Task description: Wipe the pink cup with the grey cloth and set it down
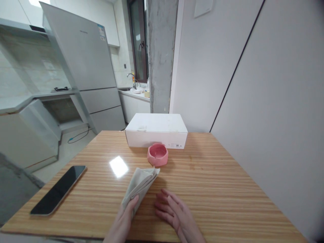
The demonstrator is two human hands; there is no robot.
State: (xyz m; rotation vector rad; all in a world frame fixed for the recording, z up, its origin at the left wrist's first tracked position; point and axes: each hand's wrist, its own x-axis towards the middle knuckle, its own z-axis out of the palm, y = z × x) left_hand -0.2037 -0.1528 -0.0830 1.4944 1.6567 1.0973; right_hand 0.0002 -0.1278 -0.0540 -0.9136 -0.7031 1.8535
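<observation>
My left hand [127, 213] grips a folded pale beige cloth [141, 184] near its lower end, thumb on top. The cloth tilts up and away, its far end just short of a pink ashtray [158, 156]. To the right of the cloth, my right hand [174, 212] hovers low over the table with its fingers apart and slightly curled, holding nothing. The ashtray stands upright in front of a white box [157, 130], and no contents show inside it.
A dark-screened phone [59, 190] lies on the left of the wood-grain table [215, 189]. The white box stands at the far edge. A pale wall [265, 101] borders the right side. Beyond are a fridge [83, 50] and a kitchen counter with a faucet [131, 76].
</observation>
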